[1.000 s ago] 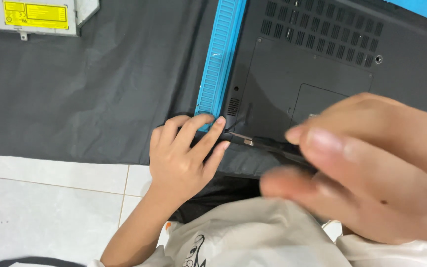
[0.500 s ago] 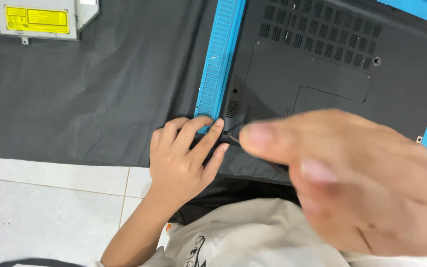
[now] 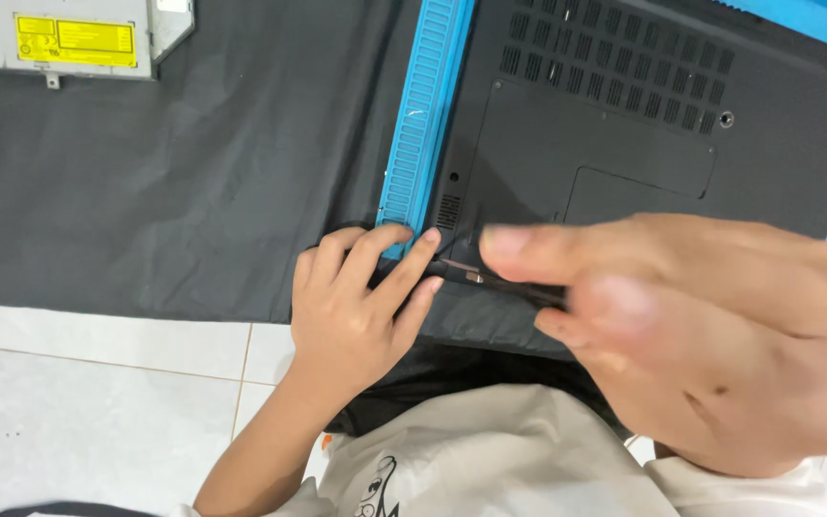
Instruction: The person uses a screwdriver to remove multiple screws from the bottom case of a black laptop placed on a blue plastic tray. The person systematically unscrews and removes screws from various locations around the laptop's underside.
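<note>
A black laptop (image 3: 624, 124) lies bottom side up on a blue mat (image 3: 425, 115). My left hand (image 3: 361, 297) rests with its fingertips on the laptop's near left corner and the end of the blue mat. My right hand (image 3: 710, 325), large and blurred close to the camera, holds a thin dark tool (image 3: 490, 280) whose metal tip points at that same corner, beside my left fingertips.
A dark grey cloth (image 3: 193, 182) covers the floor under the mat. A grey metal drive with a yellow label (image 3: 74, 38) lies at the top left. White floor tiles (image 3: 78, 402) show at the lower left. My light shirt (image 3: 490, 460) fills the bottom.
My right hand has moved left and up across the view, bringing the tool's tip closer to the corner. My left hand has stayed in place.
</note>
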